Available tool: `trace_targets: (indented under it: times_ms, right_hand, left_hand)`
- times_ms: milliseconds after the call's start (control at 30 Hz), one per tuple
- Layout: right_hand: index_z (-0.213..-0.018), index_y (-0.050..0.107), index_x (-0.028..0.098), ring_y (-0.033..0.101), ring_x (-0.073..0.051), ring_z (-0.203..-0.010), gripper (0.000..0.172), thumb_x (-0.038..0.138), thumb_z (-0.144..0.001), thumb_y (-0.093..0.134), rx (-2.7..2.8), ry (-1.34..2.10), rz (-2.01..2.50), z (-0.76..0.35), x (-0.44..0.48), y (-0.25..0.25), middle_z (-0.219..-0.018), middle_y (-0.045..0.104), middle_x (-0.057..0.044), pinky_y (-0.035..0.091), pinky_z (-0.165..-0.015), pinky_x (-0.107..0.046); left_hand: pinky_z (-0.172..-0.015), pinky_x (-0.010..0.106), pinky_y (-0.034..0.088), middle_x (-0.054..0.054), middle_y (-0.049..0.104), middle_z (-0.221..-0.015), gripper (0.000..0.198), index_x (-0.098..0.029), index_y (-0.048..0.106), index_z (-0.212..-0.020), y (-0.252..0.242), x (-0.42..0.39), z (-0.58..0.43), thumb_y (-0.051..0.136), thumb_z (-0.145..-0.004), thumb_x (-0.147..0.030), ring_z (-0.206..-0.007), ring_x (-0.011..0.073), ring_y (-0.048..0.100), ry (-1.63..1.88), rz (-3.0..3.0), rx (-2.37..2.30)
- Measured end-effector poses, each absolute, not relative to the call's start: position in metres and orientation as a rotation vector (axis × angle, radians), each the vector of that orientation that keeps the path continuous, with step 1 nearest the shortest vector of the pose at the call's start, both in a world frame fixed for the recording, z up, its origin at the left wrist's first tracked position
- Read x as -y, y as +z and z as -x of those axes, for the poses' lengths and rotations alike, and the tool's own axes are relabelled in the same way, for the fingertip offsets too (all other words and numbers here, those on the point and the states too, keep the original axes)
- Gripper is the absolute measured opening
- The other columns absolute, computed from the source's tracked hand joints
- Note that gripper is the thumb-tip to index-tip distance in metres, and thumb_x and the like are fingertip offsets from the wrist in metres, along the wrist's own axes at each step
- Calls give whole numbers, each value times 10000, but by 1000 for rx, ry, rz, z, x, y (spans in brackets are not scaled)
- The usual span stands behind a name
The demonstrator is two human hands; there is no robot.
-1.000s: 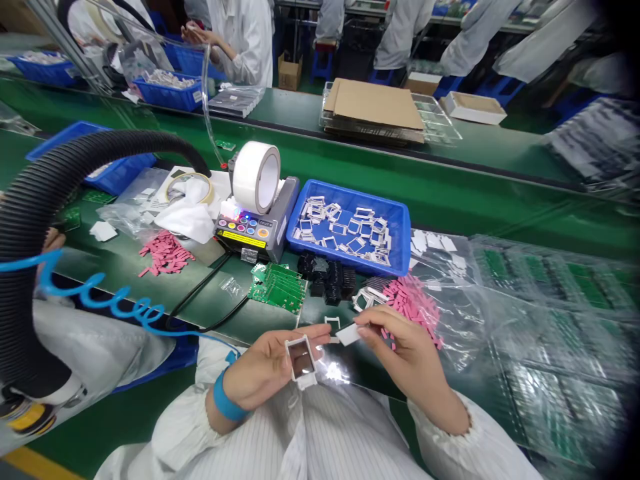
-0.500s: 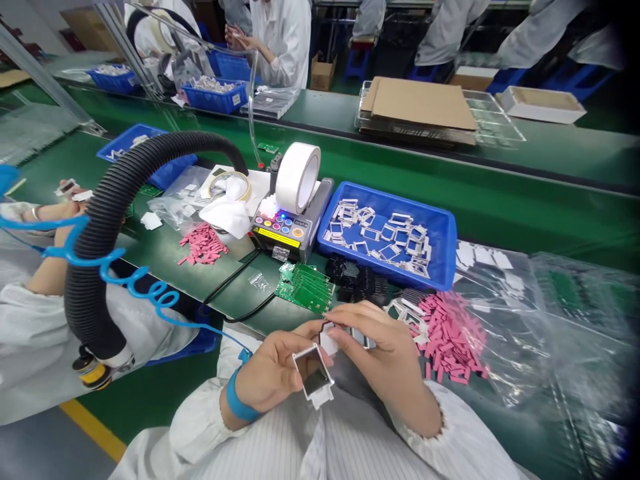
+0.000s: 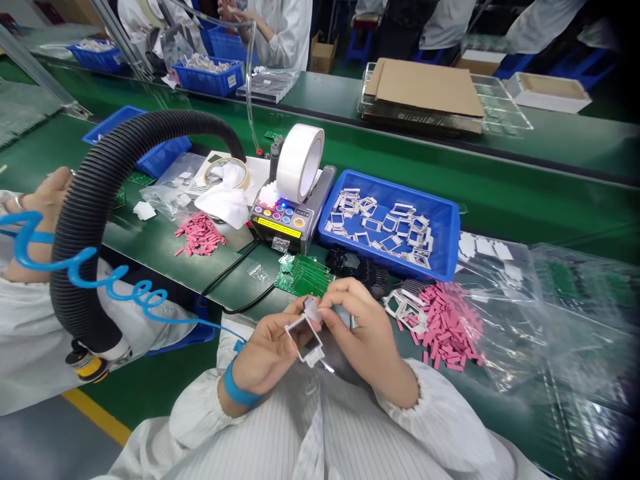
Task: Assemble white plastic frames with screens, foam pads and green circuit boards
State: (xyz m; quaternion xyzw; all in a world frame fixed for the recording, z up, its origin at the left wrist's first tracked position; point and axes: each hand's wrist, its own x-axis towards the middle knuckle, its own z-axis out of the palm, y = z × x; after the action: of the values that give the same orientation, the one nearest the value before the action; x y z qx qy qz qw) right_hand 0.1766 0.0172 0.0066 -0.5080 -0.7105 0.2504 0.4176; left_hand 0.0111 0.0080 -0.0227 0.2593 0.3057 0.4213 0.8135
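Note:
Low in the middle of the head view, my left hand point(image 3: 267, 352) is closed on a white frame point(image 3: 305, 341) with a dark pane inside. A blue band with a coiled cord circles that wrist. My right hand point(image 3: 361, 328) pinches a small pale sheet point(image 3: 313, 311) at the frame's upper edge; a greyish piece lies partly hidden behind its fingers. Just beyond the hands are green circuit boards point(image 3: 305, 275) and black parts point(image 3: 353, 263). White frames point(image 3: 404, 311) and pink strips point(image 3: 450, 330) lie to the right of my right hand.
A blue bin point(image 3: 390, 227) of white frames stands behind the boards, beside a tape dispenser point(image 3: 283, 217). At the left a thick black hose point(image 3: 75, 240) arches over the bench, near another person's hand point(image 3: 50, 193). More pink strips point(image 3: 200, 235) lie left of the dispenser.
Both hands have moved slightly up the view. My right hand's fingers have drawn together at the pale sheet, which now stands more upright by the frame. The whole view has shifted a little.

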Motion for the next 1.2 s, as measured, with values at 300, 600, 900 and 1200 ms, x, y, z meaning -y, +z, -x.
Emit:
trace_targets:
  times_ms: [300, 600, 900, 1200]
  right_hand:
    - [-995, 556, 207, 572, -162, -933, 110, 205, -887, 531, 1851, 731, 1256, -197, -3, 4, -978, 588, -59, 482, -774, -293]
    - [-932, 635, 219, 643, -145, -803, 128, 137, -850, 579, 1869, 363, 1100, -172, -14, -1, -912, 713, -29, 480, -708, -315]
    - [-757, 571, 194, 550, -153, -764, 115, 181, -849, 503, 1855, 764, 1289, -185, 7, -4, -830, 566, -40, 468, -662, -297]
    - [-1063, 603, 219, 577, -186, -928, 241, 370, -891, 529, 1860, 1146, 1110, -203, 0, -23, -993, 613, -78, 485, -794, -354]
  left_hand:
    - [-1071, 474, 337, 86, 556, -1308, 361, -206, 752, -864, -25, -12, 10, 787, -597, -447, -1248, 334, 462, 888, -613, -645]
    - [-841, 328, 482, 91, 579, -1098, 350, -188, 754, -832, -18, -4, -13, 777, -602, -450, -958, 232, 584, 820, -629, -586]
    - [-1093, 462, 318, 78, 685, -1129, 331, -206, 754, -825, -24, -13, 6, 778, -605, -453, -1171, 298, 548, 964, -467, -650]
    - [-993, 452, 438, 111, 654, -1165, 335, -168, 756, -791, -14, -8, 2, 817, -564, -408, -1003, 269, 645, 738, -409, -374]
